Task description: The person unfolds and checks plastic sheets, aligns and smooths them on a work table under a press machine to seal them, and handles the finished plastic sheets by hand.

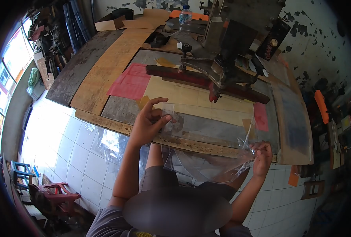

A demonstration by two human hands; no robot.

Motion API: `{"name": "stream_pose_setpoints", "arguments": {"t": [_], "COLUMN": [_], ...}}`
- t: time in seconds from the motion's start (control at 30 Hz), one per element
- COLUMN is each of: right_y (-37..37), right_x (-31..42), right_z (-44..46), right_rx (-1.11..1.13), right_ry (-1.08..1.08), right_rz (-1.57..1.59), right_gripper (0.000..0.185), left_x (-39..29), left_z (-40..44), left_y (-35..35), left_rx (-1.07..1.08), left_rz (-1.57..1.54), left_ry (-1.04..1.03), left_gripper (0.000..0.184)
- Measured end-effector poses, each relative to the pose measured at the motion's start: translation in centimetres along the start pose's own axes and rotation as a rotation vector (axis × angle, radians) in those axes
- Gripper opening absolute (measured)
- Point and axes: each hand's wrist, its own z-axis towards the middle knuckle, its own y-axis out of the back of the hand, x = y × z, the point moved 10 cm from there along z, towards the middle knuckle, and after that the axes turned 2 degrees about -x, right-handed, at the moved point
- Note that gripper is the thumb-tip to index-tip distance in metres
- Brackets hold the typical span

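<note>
My left hand (150,122) is above the table's front edge, thumb and fingers pinching a small clear plastic piece (168,118). Lower and to the right, my right hand (261,156) is closed on a clear plastic sheet (207,164), which hangs crumpled below the table edge in front of my lap. Behind my hands, the machine's dark red bar (175,75) lies across a pale yellow sheet (199,100). A pink sheet (130,82) shows at its left end, another pink piece (261,117) at its right.
More clear plastic (114,146) hangs at the front left of the wooden table (100,75). At the back are an open cardboard box (144,19) and a water bottle (185,15). A red stool (61,193) stands on the tiled floor at the lower left.
</note>
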Motion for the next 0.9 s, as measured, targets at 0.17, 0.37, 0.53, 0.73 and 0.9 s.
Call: {"name": "stream_pose_setpoints", "arguments": {"t": [0.17,0.37,0.53,0.73,0.9], "right_y": [0.0,-0.1,-0.1,-0.5,-0.7], "right_x": [0.0,0.1,0.0,0.2,0.2], "right_z": [-0.1,0.0,0.0,-0.1,-0.1], "right_rx": [-0.004,-0.007,0.004,0.014,0.021], "right_ry": [-0.009,-0.003,-0.003,0.007,0.014], "right_rz": [0.003,0.016,0.011,0.02,0.019], "right_gripper": [0.025,0.023,0.023,0.023,0.023], "left_x": [-0.4,0.4,0.5,0.5,0.2], "left_z": [-0.1,0.0,0.0,-0.1,0.0], "left_y": [0.0,0.0,-0.1,-0.1,-0.3], "left_rx": [-0.001,-0.002,-0.003,0.036,0.018], "left_rz": [0.011,-0.001,-0.048,-0.006,0.005], "left_ry": [-0.008,-0.011,0.008,0.04,0.001], "left_gripper": [0.054,0.052,0.048,0.047,0.046]}}
